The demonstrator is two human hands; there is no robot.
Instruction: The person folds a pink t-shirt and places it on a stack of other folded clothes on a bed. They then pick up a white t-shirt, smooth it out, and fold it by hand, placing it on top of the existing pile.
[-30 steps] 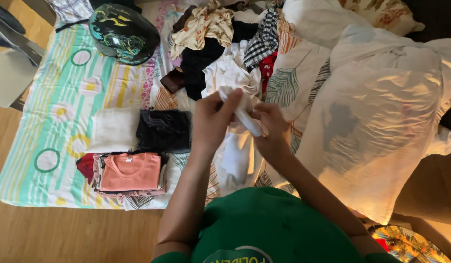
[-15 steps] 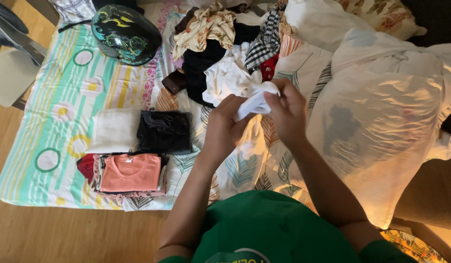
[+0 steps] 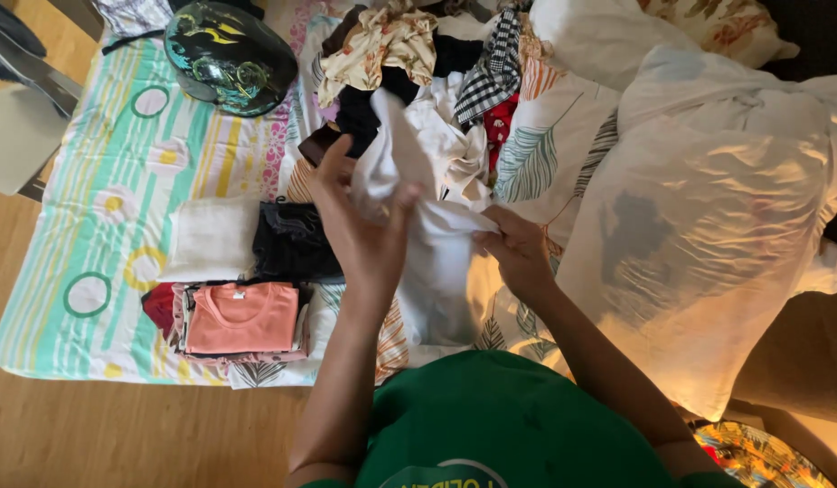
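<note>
I hold a white garment [image 3: 432, 181] up over the bed. My left hand [image 3: 360, 221] grips its upper left part, fingers spread along the cloth. My right hand [image 3: 518, 248] pinches its edge lower on the right. The garment hangs down between my arms over the leaf-patterned sheet [image 3: 545, 149]. Behind it lies a heap of unfolded clothes [image 3: 418, 54], among them a floral piece, black items and a checked cloth.
Folded stacks lie to the left: a white piece [image 3: 211, 237], a black one [image 3: 296, 239] and a coral top [image 3: 242, 316] on a pile. A dark helmet [image 3: 229, 54] sits at the far left. A large bundled white duvet [image 3: 717, 208] fills the right. Wooden floor [image 3: 120, 434] borders the bed.
My hands have spread apart: the left moved left and up with the cloth, the right dropped lower, and the bunched white garment has opened out between them.
</note>
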